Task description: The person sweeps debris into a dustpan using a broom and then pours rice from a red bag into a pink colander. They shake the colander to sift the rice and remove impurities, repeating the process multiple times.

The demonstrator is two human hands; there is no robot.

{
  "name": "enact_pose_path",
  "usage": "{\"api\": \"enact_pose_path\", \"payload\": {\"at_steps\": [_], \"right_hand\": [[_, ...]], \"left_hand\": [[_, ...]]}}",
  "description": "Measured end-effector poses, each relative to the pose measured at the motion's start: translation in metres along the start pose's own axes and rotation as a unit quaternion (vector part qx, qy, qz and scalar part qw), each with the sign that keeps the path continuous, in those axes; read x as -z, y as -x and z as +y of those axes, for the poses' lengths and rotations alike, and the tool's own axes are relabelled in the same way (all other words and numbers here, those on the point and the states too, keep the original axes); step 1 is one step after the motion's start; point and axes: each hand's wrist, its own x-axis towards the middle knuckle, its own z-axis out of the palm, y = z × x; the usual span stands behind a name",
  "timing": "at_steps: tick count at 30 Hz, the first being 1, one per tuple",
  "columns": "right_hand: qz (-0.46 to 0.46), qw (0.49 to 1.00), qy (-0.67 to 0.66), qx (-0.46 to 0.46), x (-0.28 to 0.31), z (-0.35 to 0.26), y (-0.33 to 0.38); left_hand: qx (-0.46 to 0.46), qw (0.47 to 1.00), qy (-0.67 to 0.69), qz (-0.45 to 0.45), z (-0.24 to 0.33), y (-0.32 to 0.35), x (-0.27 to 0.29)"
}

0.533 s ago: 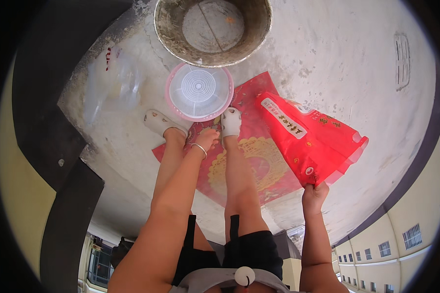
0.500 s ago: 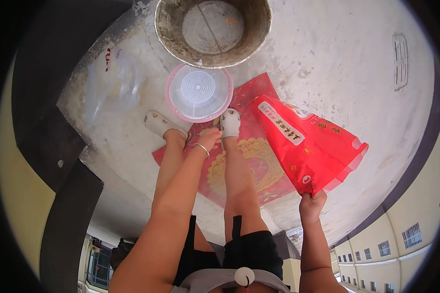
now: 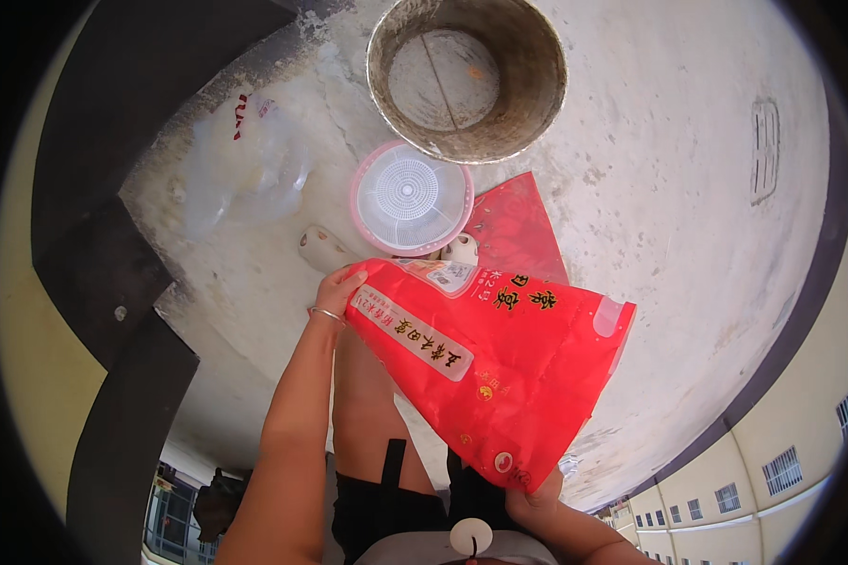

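A large red plastic bag [image 3: 499, 367] with printed labels is held up over my legs. My left hand [image 3: 337, 287], with a thin bracelet at the wrist, grips its upper left corner. My right hand [image 3: 535, 492] holds its lower edge from beneath and is mostly hidden by the bag. Just beyond the bag a round white strainer in a pink basin [image 3: 411, 198] sits on the concrete floor. A second red bag [image 3: 513, 226] lies flat on the floor, partly covered by the held one.
A big round metal tub [image 3: 466, 75] stands on the concrete past the strainer. A clear plastic bag [image 3: 240, 169] lies to the left. My white shoes [image 3: 322, 249] show beside the basin. A dark curved wall [image 3: 104, 264] borders the left.
The red bag has been lifted from the right side to the middle, over my legs. My left hand has left the floor bag and taken hold of its upper corner.
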Motion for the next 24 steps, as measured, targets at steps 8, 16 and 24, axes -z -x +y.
{"api": "enact_pose_path", "payload": {"at_steps": [8,16,24], "right_hand": [[0.028,0.956,-0.245,-0.159,-0.079,0.035,-0.035],[0.015,0.888,-0.335,-0.315,-0.163,0.103,-0.086],[-0.002,0.936,-0.173,-0.307,-0.160,0.084,-0.163]], "left_hand": [[-0.097,0.972,-0.037,0.211,0.050,0.056,0.145],[-0.112,0.949,-0.064,0.288,0.077,0.085,0.213],[-0.094,0.937,-0.097,0.322,0.074,0.096,0.222]]}}
